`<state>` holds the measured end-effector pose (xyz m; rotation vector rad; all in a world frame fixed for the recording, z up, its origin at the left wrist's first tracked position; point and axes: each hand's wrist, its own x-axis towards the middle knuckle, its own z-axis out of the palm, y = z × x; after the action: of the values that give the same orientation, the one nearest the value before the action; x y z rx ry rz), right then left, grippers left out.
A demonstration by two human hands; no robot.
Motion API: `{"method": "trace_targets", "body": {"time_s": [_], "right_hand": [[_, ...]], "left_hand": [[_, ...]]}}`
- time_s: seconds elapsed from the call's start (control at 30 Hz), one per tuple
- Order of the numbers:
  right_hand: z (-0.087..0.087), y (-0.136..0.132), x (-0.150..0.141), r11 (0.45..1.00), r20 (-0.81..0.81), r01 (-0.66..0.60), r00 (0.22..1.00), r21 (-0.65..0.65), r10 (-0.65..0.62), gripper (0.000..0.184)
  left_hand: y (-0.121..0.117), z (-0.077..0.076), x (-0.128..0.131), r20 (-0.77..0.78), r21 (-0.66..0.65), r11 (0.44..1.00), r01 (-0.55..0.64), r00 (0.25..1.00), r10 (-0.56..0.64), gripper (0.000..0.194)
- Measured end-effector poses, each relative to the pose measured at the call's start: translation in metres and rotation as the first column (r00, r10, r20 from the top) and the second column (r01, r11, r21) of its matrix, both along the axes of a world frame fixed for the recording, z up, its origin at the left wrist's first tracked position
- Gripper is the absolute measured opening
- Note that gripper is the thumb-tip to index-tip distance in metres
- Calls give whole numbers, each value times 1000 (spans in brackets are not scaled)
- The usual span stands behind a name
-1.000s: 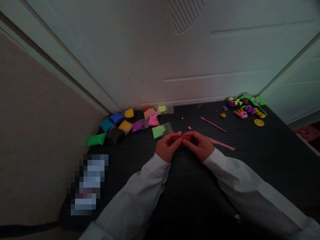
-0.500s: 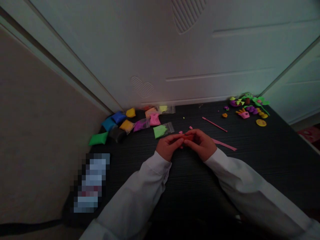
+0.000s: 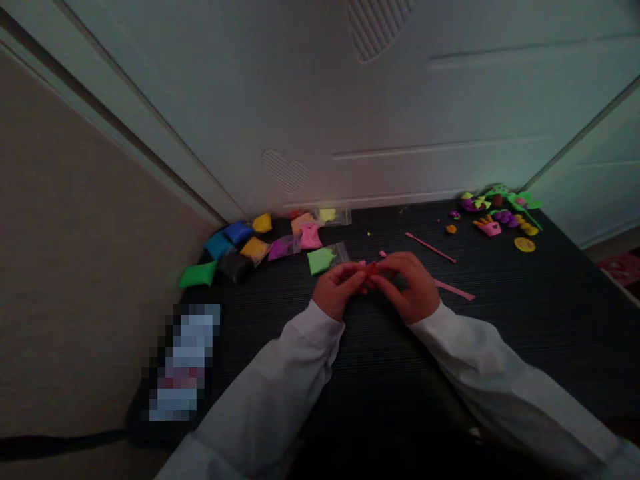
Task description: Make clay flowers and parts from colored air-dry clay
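A small piece of red modelling clay (image 3: 371, 269) is pinched between my two hands above the dark table. My left hand (image 3: 338, 289) grips its left side with thumb and fingertips. From the other side, my right hand (image 3: 409, 287) pinches it between thumb and forefinger. Just behind the hands lie small pink clay bits (image 3: 383, 253). A pink flat modelling tool (image 3: 455, 289) lies to the right, partly hidden by my right hand. Farther back rests a thin pink stick tool (image 3: 430, 247).
Packets of coloured clay, among them a light green packet (image 3: 321, 260) and a green packet (image 3: 198, 274), lie at the back left. Several finished clay figures, including a pink cup shape (image 3: 490, 228), sit at the back right. A blurred-out device (image 3: 183, 363) lies left. A white panel (image 3: 310, 87) rises behind.
My right hand has shifted slightly right, and its fingers have changed their hold on the red clay. The clay now looks more bunched up. My left hand stays almost in place.
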<state>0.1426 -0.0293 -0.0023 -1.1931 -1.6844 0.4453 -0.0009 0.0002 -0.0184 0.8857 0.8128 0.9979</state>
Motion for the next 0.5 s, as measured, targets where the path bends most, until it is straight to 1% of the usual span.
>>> {"method": "trace_targets", "body": {"time_s": [0.07, 0.17, 0.27, 0.4, 0.5], "right_hand": [[3, -1, 1, 999, 56, 5, 998, 41, -7, 17], [2, 0, 0, 1000, 37, -10, 999, -28, 11, 21], [-1, 0, -2, 988, -79, -44, 996, -151, 32, 23], [-4, 1, -2, 943, -265, -131, 963, -307, 47, 25], [-6, 3, -2, 926, -354, -186, 933, -329, 62, 21]], "left_hand": [[-1, 1, 0, 31, -17, 1000, 11, 999, -10, 21], [-1, 2, 0, 43, -13, 1000, 24, 999, -23, 21], [-1, 0, 0, 23, 14, 1000, 27, 999, -27, 21], [0, -3, 0, 23, 56, 998, 10, 1000, -11, 23], [0, -3, 0, 37, 63, 998, -1, 999, -1, 28]]}}
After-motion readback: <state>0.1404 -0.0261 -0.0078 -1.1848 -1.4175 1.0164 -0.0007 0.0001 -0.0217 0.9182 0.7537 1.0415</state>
